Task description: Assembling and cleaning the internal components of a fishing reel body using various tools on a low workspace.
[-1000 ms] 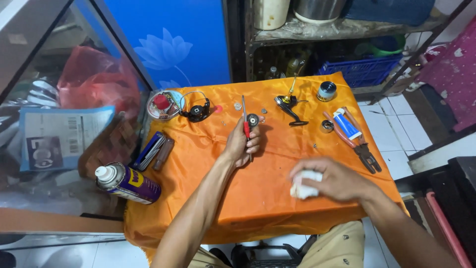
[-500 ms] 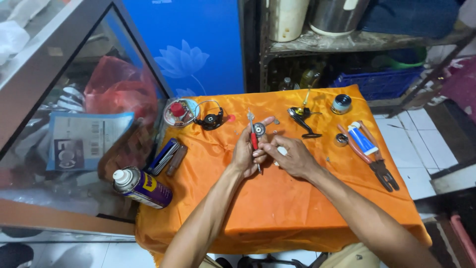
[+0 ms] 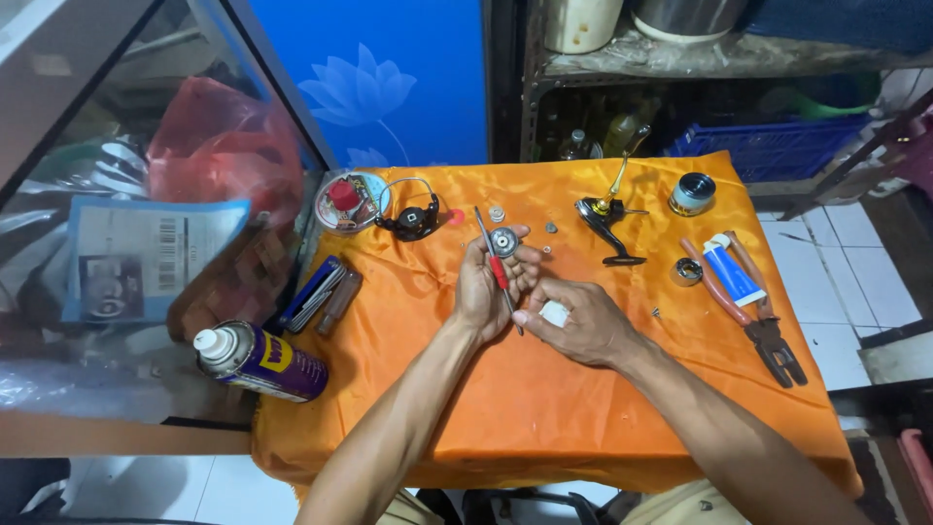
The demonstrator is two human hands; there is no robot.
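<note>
Over the middle of the orange-draped table [image 3: 544, 408], my left hand [image 3: 483, 292] is clenched around a red-handled screwdriver [image 3: 496, 264] and also pinches a small round metal reel part [image 3: 504, 241] at the fingertips, the screwdriver's shaft slanting up and away past that part. My right hand [image 3: 581, 326] sits just beside it, touching the lower end of the screwdriver with the thumb and curled over a small white wad [image 3: 554, 312], which it grasps against the palm.

Taking the reel part as the landmark: beyond it and to its left lies a black bail piece with a wire loop [image 3: 412, 219], and further left a round clear tub with a red knob inside [image 3: 345, 202]. Just beyond it sit a few tiny loose washers [image 3: 498, 213]. To its right, well apart, stands a dark reel body with a gold crank arm [image 3: 608, 209], and past that a round spool [image 3: 692, 193]. Further right and nearer me lie a blue-and-white tube [image 3: 731, 270] and a pair of red-handled pliers [image 3: 758, 316], with a small metal ring [image 3: 686, 271] beside them. To the left of the part and nearer me rest a folded multi-tool set [image 3: 319, 295], and at the table's left edge a blue-and-yellow spray can [image 3: 260, 361] lying on its side.
</note>
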